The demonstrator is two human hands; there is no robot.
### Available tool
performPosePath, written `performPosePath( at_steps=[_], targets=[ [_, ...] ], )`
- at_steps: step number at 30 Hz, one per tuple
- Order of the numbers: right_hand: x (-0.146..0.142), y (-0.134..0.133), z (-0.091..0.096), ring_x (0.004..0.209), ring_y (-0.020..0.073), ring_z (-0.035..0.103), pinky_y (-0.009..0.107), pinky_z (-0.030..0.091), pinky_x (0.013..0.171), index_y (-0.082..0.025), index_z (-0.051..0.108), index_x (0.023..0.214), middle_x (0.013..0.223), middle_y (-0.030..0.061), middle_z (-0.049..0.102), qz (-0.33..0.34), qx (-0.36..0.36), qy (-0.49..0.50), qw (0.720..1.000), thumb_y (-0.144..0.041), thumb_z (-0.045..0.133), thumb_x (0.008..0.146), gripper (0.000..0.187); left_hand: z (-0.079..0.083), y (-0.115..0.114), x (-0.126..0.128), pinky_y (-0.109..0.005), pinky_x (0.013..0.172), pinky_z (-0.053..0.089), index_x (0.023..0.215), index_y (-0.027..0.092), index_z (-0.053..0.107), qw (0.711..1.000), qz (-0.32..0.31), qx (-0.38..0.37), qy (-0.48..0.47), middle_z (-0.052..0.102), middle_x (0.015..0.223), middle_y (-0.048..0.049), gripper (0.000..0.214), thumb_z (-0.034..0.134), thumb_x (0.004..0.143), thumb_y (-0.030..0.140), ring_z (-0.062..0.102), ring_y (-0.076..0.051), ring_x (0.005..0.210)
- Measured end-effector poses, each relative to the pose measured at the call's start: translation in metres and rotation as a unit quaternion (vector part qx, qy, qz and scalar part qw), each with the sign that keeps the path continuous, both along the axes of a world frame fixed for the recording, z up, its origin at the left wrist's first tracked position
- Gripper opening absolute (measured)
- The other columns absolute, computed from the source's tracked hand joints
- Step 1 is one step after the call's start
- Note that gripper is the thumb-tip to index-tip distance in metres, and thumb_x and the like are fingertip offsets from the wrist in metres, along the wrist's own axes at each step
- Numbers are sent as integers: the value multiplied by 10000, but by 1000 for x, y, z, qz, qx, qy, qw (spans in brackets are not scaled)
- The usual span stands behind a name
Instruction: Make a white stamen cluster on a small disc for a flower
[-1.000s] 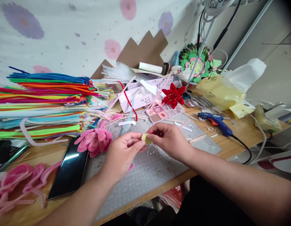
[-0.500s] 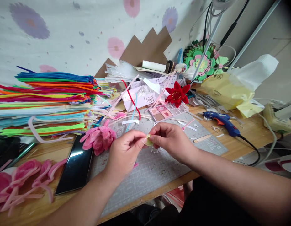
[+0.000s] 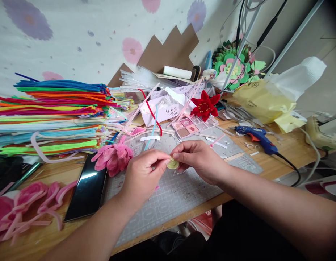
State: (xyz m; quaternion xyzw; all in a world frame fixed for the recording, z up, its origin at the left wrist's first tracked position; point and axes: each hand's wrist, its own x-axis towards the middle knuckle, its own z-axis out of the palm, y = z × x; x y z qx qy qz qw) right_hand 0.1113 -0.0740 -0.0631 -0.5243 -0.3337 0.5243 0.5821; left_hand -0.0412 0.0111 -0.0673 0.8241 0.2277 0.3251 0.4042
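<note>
Between our two hands, over the middle of the grey cutting mat (image 3: 157, 217), we have a small pale yellow-green coil (image 3: 172, 164). It looks fuzzy and roundish, with curved ridges suggesting a strip wound on itself, and its lower face is turned toward us.

Our left hand (image 3: 142, 174) has its thumb and index finger drawn together at the coil's left edge, leaving next to no gap at the tips; the other fingers are curled in behind. Our right hand (image 3: 199, 159) pinches the coil's upper right side between thumb and bent fingers, closed down to its thickness.

Those right fingertips hide part of the coil's rim, and we cannot make out its back or where the strip ends. Some thin pale bits (image 3: 176, 173) on the mat just under the coil are too small and blurred to name.

At the mat's far left, a pink fuzzy flower (image 3: 113, 157) is partly covered by our left hand. Left of the mat, pink loops (image 3: 29, 203) and bundles of coloured fuzzy stems (image 3: 56, 116) are cut off by the picture's edge. Right of the mat, a blue glue gun (image 3: 256, 137) lies in plain view.
</note>
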Motion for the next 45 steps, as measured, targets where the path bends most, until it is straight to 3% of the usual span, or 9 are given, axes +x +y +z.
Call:
performPosePath(
  at_steps=[4, 8, 13, 16, 22, 28, 36, 41, 45],
  targets=[
    [0, 2, 0, 512, 77, 567, 209, 483, 500, -138, 682, 701, 590, -20, 643, 6, -8, 14, 1000, -314, 838, 604, 254, 3, -1, 0, -283, 681, 488, 749, 220, 731, 1000, 3, 13, -14, 717, 742, -18, 123, 644, 785, 142, 650, -175, 709],
    [1, 4, 0, 523, 83, 564, 217, 477, 515, -135, 684, 713, 610, -10, 654, 17, -9, -29, 999, -306, 825, 616, 242, 1, -2, 0, -270, 646, 479, 760, 210, 718, 999, 15, -38, -6, 706, 725, -10, 82, 657, 777, 158, 639, -162, 679],
    [-1, 4, 3, 519, 77, 509, 201, 389, 493, -147, 685, 709, 582, -25, 614, 2, 38, -274, 961, -175, 676, 724, 33, 0, -2, 4, -210, 547, 448, 734, 198, 623, 981, 24, -187, -34, 628, 618, 43, 75, 684, 751, 159, 589, -110, 576],
    [-5, 4, 4, 513, 77, 495, 201, 371, 496, -155, 662, 679, 565, -32, 596, -25, 72, -366, 928, -109, 608, 725, 85, 0, -2, 6, -197, 550, 453, 726, 192, 573, 961, 27, -268, -64, 610, 577, 60, 135, 703, 731, 156, 585, -96, 549],
    [-4, 8, 1, 550, 99, 539, 219, 436, 520, -151, 639, 733, 638, -5, 620, -28, 38, -253, 966, -200, 619, 755, 58, -3, -1, 5, -248, 616, 523, 815, 182, 614, 917, 10, -392, -70, 682, 709, 23, 171, 717, 768, 311, 648, -123, 632],
    [-1, 6, 0, 570, 105, 557, 246, 471, 555, -139, 643, 779, 681, 10, 624, -17, 51, -197, 979, -298, 584, 818, 174, -1, 0, 6, -223, 577, 507, 728, 158, 647, 914, -5, -403, -35, 662, 657, 22, 179, 723, 759, 317, 632, -108, 590],
    [1, 3, 1, 585, 113, 547, 252, 463, 554, -139, 661, 778, 682, 16, 636, 5, 47, -224, 973, -308, 636, 791, 171, 0, -1, 5, -247, 609, 515, 715, 152, 641, 924, -6, -381, 1, 681, 641, 6, 184, 710, 779, 311, 667, -136, 623],
    [-1, 8, -2, 569, 110, 536, 244, 450, 541, -149, 621, 726, 639, 2, 609, -22, 51, -227, 972, -244, 606, 794, 118, 1, -2, 6, -259, 659, 527, 765, 153, 647, 900, -31, -435, -17, 700, 713, 4, 176, 751, 739, 293, 683, -137, 658],
    [20, 6, 3, 607, 117, 551, 261, 464, 584, -150, 658, 814, 715, 15, 634, -31, 84, -280, 956, -289, 599, 834, 152, 2, 2, 7, -256, 644, 531, 775, 153, 636, 893, 9, -446, -49, 710, 740, -6, 198, 768, 719, 290, 693, -148, 665]
  ],
)
